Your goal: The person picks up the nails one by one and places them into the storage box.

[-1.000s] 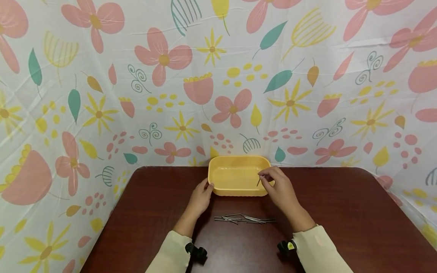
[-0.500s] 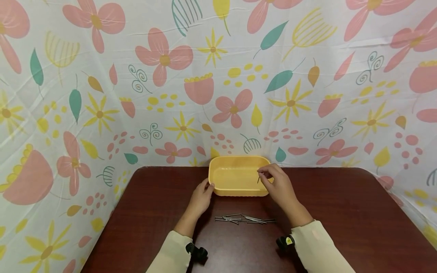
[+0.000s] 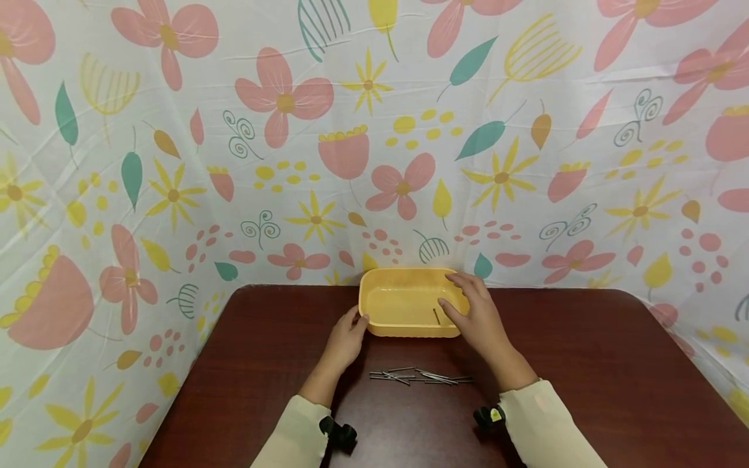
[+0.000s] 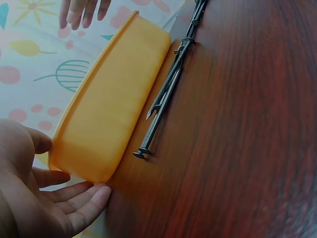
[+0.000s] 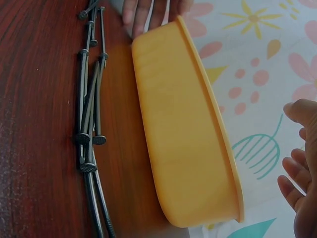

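A yellow plastic tray stands at the back of the table. At its left end my left hand grips it, the thumb at the rim and the fingers against the outer wall. Over the tray's right end hovers my right hand, thumb and fingers spread apart with nothing between them. One nail is inside the tray near its right front, below the right fingertips. In front of the tray lies a loose pile of several steel nails, their flat heads clear in the right wrist view.
The dark red-brown wooden table reaches to a flower-patterned cloth hung right behind the tray. Black wrist cameras sit on both cuffs.
The right hand was pinching the nail above the tray. Its fingers have spread and let go, and the nail is now in the tray. The left hand stays at the tray.
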Action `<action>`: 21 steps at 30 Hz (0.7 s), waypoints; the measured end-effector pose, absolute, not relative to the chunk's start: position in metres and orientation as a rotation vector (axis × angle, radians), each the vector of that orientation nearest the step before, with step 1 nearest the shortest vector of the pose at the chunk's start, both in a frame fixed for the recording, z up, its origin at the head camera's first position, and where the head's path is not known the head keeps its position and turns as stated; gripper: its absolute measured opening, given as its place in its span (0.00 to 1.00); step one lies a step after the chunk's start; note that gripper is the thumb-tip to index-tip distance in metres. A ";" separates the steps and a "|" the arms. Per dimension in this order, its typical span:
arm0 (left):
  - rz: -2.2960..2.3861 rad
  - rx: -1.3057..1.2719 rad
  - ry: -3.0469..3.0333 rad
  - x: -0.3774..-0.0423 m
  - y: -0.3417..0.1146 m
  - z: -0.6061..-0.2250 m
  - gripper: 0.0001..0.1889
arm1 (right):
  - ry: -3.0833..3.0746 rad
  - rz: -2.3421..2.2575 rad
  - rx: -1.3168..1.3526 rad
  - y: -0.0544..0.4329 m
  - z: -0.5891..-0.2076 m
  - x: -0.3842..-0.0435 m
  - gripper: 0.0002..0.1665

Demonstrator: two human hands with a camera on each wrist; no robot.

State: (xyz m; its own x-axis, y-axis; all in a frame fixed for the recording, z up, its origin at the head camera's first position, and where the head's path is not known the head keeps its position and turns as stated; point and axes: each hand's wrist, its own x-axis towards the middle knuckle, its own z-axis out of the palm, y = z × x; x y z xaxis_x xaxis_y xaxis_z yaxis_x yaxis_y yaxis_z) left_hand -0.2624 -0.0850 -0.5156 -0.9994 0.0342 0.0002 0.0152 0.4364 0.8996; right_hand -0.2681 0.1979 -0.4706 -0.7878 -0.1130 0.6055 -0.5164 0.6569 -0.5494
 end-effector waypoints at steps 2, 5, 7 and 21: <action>1.654 0.044 2.652 -0.262 -0.085 -0.516 0.27 | -2.345 0.999 0.482 0.198 -0.471 -0.267 0.33; 1.656 0.046 2.655 -0.262 -0.085 -0.515 0.27 | -2.356 1.003 0.477 0.199 -0.470 -0.266 0.33; 1.660 0.042 2.655 -0.262 -0.085 -0.515 0.27 | -2.366 1.011 0.478 0.199 -0.470 -0.265 0.33; 1.655 0.045 2.655 -0.262 -0.085 -0.515 0.27 | -2.383 1.010 0.514 0.198 -0.474 -0.253 0.27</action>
